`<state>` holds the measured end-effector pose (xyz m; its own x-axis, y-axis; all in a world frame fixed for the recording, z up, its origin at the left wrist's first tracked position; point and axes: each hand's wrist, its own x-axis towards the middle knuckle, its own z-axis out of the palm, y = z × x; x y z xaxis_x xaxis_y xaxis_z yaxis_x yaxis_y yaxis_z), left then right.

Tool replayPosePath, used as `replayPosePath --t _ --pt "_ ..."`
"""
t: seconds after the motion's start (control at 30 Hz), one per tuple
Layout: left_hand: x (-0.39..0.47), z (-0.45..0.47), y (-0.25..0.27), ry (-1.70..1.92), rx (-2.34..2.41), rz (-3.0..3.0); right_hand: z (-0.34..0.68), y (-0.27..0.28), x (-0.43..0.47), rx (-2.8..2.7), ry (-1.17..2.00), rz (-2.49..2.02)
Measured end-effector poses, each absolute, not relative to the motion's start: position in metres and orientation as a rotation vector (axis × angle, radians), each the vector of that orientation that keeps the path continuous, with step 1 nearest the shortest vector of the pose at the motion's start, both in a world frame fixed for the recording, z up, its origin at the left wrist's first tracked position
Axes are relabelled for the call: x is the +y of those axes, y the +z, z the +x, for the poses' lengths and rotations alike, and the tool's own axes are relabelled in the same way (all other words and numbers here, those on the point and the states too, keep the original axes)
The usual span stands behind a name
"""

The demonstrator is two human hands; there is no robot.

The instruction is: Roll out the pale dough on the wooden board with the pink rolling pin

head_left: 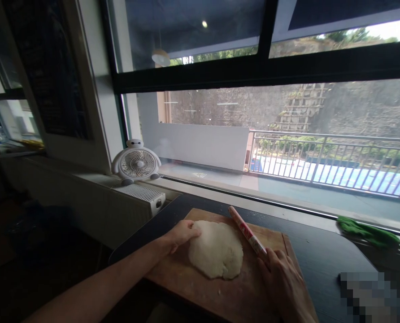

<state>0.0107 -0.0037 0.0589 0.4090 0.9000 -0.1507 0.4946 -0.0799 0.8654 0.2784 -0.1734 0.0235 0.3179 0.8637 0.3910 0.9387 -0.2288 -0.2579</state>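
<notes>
A flattened, roughly round sheet of pale dough (215,251) lies on a wooden board (200,296). At its upper left edge my left hand (182,235) has hold of the dough, thumb on top and the other fingers partly hidden. My right hand (284,273) is wrapped around the near end of a slim rolling pin (245,229) with a red and white printed covering. The pin slants away to the upper left, over the board's right part, beside the dough and apart from it.
The board rests on a dark table (316,251) by a large window. A white fan (137,163) stands on a white radiator (142,193) at the left. A green cloth (368,232) lies by the sill at the right. A blurred-out object (371,296) sits at the lower right.
</notes>
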Motion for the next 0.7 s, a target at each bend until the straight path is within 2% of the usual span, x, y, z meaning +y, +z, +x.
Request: replayPosePath --t 0.13,0.27,0.37,0.47,0.57,0.7 --pt "-0.009 -0.001 0.06 0.58 1.109 1.804 0.289 0.026 -0.175 -1.644 -0.075 -2.086" --pt "0.002 -0.03 0.061 0.501 1.406 2.111 0.29 0.044 -0.178 -1.835 -0.069 -1.872" --pt "0.008 -0.034 0.069 0.738 1.534 2.411 0.282 0.059 -0.171 -2.047 -0.074 -1.716" --pt "0.007 -0.011 0.07 0.916 1.332 2.626 0.268 0.065 -0.157 -2.191 -0.018 -1.609" --pt "0.012 0.024 0.059 0.749 1.171 2.759 0.255 0.062 -0.145 -2.205 -0.001 -1.6" --pt "0.033 0.061 0.053 0.492 1.295 2.785 0.245 0.051 -0.145 -2.124 -0.124 -1.731"
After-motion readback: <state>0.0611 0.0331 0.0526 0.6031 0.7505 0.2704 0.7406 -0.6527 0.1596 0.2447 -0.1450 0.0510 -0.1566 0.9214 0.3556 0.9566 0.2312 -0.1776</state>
